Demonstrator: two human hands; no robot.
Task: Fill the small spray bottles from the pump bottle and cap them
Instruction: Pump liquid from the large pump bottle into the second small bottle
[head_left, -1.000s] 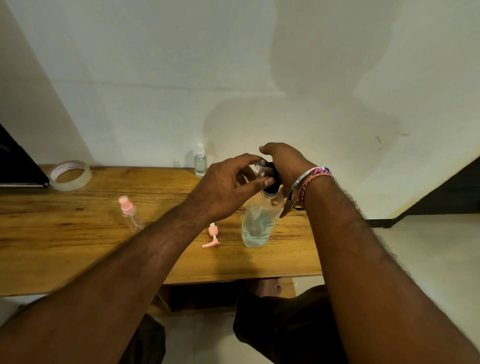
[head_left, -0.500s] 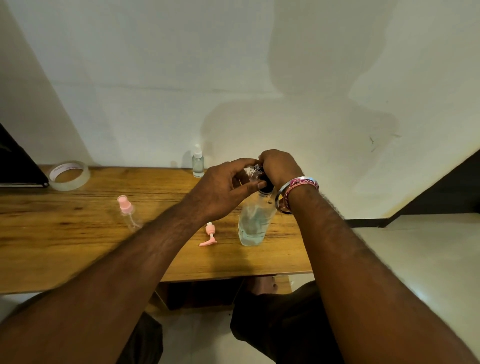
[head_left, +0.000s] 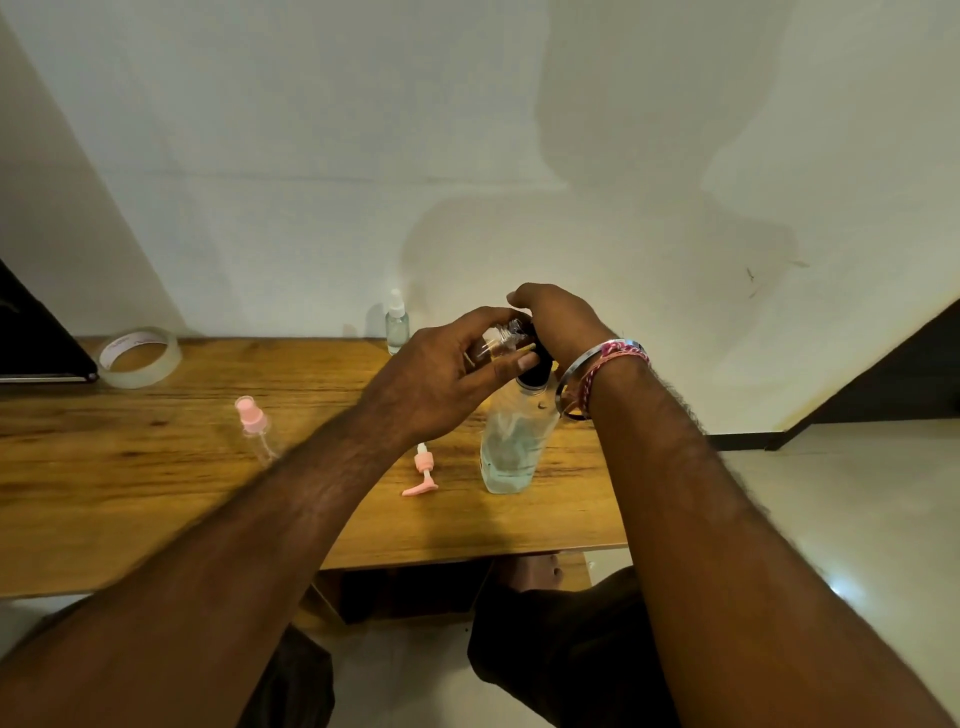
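A wooden tabletop (head_left: 130, 483) runs along a pale wall. A roll of clear tape (head_left: 140, 356) lies at its far left, beside the edge of a dark flat object (head_left: 36, 343). A small capped spray bottle (head_left: 397, 323) stands upright at the back by the wall. A pink-capped small bottle (head_left: 253, 427) stands toward the middle. A loose pink spray cap (head_left: 422, 471) lies on its side just beside the clear pump bottle (head_left: 511, 447), which stands near the front edge.
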